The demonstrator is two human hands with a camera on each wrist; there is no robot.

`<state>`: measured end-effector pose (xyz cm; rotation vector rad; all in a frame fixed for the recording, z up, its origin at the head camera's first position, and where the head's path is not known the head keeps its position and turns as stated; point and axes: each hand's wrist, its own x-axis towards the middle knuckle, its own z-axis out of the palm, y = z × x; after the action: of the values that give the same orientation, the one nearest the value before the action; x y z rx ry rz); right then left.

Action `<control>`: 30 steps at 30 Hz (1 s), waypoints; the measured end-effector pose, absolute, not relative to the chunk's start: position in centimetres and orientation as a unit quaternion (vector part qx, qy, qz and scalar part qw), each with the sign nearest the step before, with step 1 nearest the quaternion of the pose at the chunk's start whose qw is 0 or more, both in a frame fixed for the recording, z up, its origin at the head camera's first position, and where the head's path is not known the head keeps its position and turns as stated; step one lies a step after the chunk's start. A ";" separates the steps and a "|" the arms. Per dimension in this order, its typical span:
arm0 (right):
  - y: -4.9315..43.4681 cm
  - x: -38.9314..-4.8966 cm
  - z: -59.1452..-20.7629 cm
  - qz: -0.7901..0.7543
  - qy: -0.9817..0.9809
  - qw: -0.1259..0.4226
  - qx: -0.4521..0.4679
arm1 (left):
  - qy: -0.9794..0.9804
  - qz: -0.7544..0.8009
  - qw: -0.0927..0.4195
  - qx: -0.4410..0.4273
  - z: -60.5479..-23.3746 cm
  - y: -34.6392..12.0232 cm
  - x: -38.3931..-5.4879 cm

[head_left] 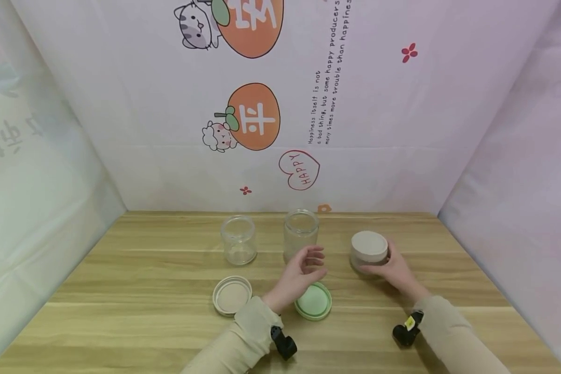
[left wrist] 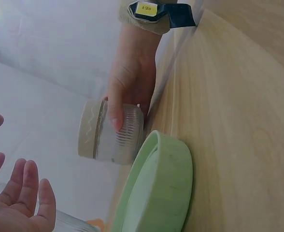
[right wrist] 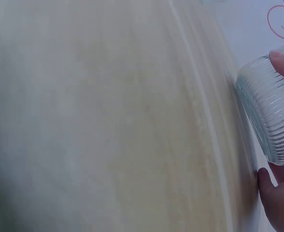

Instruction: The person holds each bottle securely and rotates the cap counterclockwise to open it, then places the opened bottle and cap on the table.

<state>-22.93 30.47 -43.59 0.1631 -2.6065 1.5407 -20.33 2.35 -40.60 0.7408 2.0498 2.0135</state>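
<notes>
My right hand [head_left: 395, 270] grips a ribbed glass jar [head_left: 361, 264] capped with an off-white lid [head_left: 369, 244], on the right of the table. The left wrist view shows that jar [left wrist: 118, 137] with the right thumb lying along its side. Whether its base touches the table I cannot tell. My left hand [head_left: 301, 272] is held with loosely bent fingers in front of a lidless middle glass jar [head_left: 301, 234], holding nothing. Just below it a green lid [head_left: 314, 301] lies on the table, partly behind the wrist.
A second lidless glass jar [head_left: 239, 241] stands at the left. In front of it lies a beige lid [head_left: 232, 296], inner side up, close to the left forearm. The wooden table [head_left: 121, 311] ends at a printed white cloth backdrop [head_left: 378, 156].
</notes>
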 end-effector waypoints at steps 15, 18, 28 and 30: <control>29.9 -22.2 -43.4 0.481 -0.871 0.052 0.085 | 0.687 0.679 0.084 0.244 -40.8 2.0 -20.6; 29.8 -21.9 -43.4 0.473 -0.875 0.055 0.093 | 0.686 0.680 0.086 0.243 -40.9 1.9 -20.6; 29.2 -20.8 -43.0 0.459 -0.883 0.052 0.083 | 0.699 0.668 0.078 0.243 -40.9 1.9 -20.7; 29.0 -20.5 -42.9 0.458 -0.885 0.049 0.076 | 0.697 0.669 0.078 0.245 -40.9 1.9 -20.7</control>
<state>-20.52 29.05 -42.89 0.2304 -2.6954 1.3945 -20.75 1.86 -40.94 0.7325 2.0876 2.0048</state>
